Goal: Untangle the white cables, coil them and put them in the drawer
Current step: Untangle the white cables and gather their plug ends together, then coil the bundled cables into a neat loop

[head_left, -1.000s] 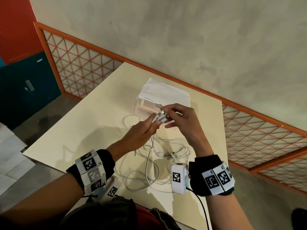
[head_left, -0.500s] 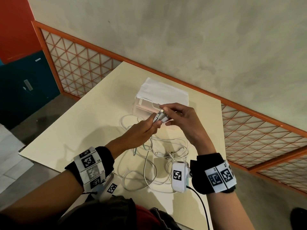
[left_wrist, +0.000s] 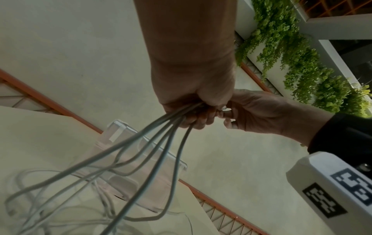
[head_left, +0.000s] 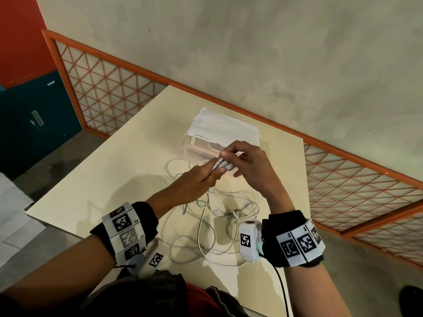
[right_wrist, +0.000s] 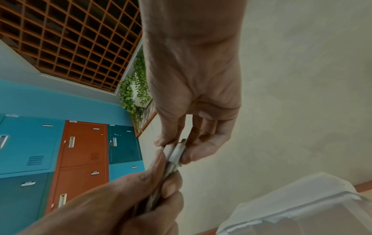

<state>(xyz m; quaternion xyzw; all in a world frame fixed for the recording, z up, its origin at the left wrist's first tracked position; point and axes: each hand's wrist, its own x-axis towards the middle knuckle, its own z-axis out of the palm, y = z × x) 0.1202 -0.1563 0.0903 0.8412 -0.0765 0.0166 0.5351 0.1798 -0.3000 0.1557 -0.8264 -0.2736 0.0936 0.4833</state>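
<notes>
cream tabletop set against a plaster wall with orange lattice railing, teal and orange lockers off at 9 o'clock. at 12 o'clock on it stands a small translucent plastic drawer unit, its drawer looking pulled out a little toward the person, though that is hard to be sure of. both hands meet just in front of it, raised off the surface. the left hand is closed around several strands of the white cables, which fan down out of its fist to the tabletop. the right hand pinches the gathered connector ends between thumb and fingertips, the other fingers loosely spread. the rest of the cables lies in a loose, overlapping heap at 6 o'clock of the hands, with more plug ends showing near the right wrist. as a judgement: the task is early. the ends are being collected and lined up, but the strands below cross one another, nothing is coiled, and nothing can be seen in the drawer.
</notes>
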